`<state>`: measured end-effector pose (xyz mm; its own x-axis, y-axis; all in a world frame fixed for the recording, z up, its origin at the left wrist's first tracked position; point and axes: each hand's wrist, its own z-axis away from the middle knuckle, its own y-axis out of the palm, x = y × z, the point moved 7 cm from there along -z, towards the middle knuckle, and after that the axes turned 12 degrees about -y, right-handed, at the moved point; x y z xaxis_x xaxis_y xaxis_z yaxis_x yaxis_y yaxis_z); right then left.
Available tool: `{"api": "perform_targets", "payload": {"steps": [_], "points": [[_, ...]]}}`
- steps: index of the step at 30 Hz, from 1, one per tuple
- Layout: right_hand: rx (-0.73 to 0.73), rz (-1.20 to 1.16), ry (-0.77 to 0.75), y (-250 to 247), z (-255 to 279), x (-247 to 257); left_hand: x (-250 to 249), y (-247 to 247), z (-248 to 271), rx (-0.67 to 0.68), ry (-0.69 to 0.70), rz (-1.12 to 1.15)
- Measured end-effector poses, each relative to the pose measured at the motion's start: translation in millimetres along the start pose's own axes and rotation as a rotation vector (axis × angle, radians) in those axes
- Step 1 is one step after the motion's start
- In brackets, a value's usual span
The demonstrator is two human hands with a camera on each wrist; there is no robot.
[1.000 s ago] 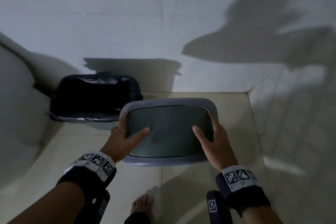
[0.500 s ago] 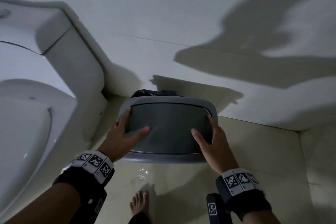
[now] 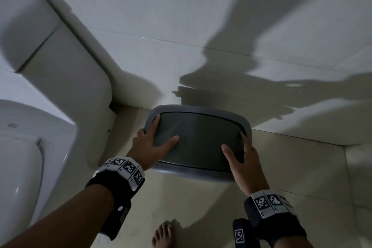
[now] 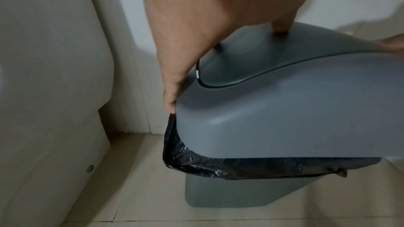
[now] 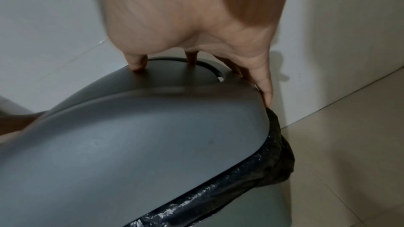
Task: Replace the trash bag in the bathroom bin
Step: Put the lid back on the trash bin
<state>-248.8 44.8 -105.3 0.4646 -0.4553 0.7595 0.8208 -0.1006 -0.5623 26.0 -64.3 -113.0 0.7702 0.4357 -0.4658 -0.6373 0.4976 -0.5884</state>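
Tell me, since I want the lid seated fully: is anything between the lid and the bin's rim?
Only the bag: its black film folds over the bin rim and shows below the lid skirt. Both hands, left and right, hold the lid's ends; nothing else visible intervenes.

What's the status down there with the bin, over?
Both hands, left and right, grip the grey lid by its ends. Lid sits over the bin, black bag folded out beneath. Toilet close left.

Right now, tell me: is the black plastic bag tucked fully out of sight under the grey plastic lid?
No, the black plastic bag hangs out in a crinkled band below the grey plastic lid.
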Motion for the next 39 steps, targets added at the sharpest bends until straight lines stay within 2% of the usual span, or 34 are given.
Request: {"api": "perform_targets", "payload": {"steps": [6, 15, 22, 25, 29, 31, 34, 37, 39], "points": [[0.017, 0.000, 0.021, 14.3, -17.3, -11.7, 5.9, 11.7, -21.3, 0.011, -0.067, 0.026], [0.004, 0.014, 0.023, 8.2, -17.6, -10.2, -1.5, 12.3, -23.6, 0.017, -0.035, 0.038], [-0.112, 0.016, -0.018, 7.0, -21.7, -21.8, -3.1, 13.7, -23.0, 0.014, -0.029, 0.007], [-0.177, 0.004, 0.020, -0.9, -24.5, -35.3, -1.9, 15.6, -23.6, 0.027, -0.051, -0.011], [-0.172, -0.059, 0.069, -6.0, -26.1, -42.5, -11.3, 11.8, -17.0, 0.010, 0.037, 0.038], [-0.150, -0.074, 0.080, -5.0, -25.7, -44.7, -15.1, 6.4, -13.6, -0.010, 0.077, 0.187], [-0.095, -0.067, 0.076, -2.6, -24.4, -48.6, -4.0, 8.2, -17.2, 0.020, -0.056, 0.333], [-0.081, -0.050, 0.068, -3.1, -25.6, -53.1, 1.6, 8.2, -18.9, -0.034, -0.129, 0.224], [-0.085, -0.050, 0.068, -2.6, -27.1, -55.9, 2.8, 6.7, -19.7, -0.067, -0.119, 0.179]]}}
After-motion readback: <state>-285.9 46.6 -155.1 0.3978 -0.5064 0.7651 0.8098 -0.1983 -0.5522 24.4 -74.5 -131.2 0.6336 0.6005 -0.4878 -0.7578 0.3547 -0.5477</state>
